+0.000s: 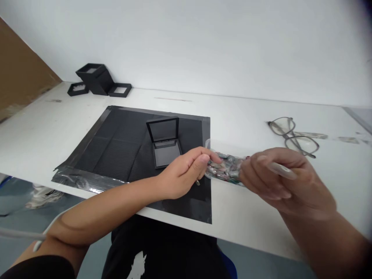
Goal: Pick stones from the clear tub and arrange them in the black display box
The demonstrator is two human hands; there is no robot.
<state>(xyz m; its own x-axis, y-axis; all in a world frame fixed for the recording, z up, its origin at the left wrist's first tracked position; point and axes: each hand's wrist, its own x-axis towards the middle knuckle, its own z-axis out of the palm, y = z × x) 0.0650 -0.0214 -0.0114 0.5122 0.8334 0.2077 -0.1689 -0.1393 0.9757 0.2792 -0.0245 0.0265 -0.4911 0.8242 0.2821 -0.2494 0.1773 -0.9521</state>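
Observation:
My right hand (279, 176) grips one end of a clear plastic container (225, 164) filled with several small multicoloured stones, holding it just above the white table (250, 112). My left hand (186, 170) reaches into the container's open end with thumb and fingers pinched among the stones; whether it has one I cannot tell. A small black display box (165, 141) stands open on the black mat (122, 147), just left of my left hand, its lid upright and its inside bare.
A pair of thin-framed glasses (293, 135) lies on the table at the right. Several black display boxes (95, 79) are stacked at the far left against the white wall. A brown board (17, 73) leans at the left edge.

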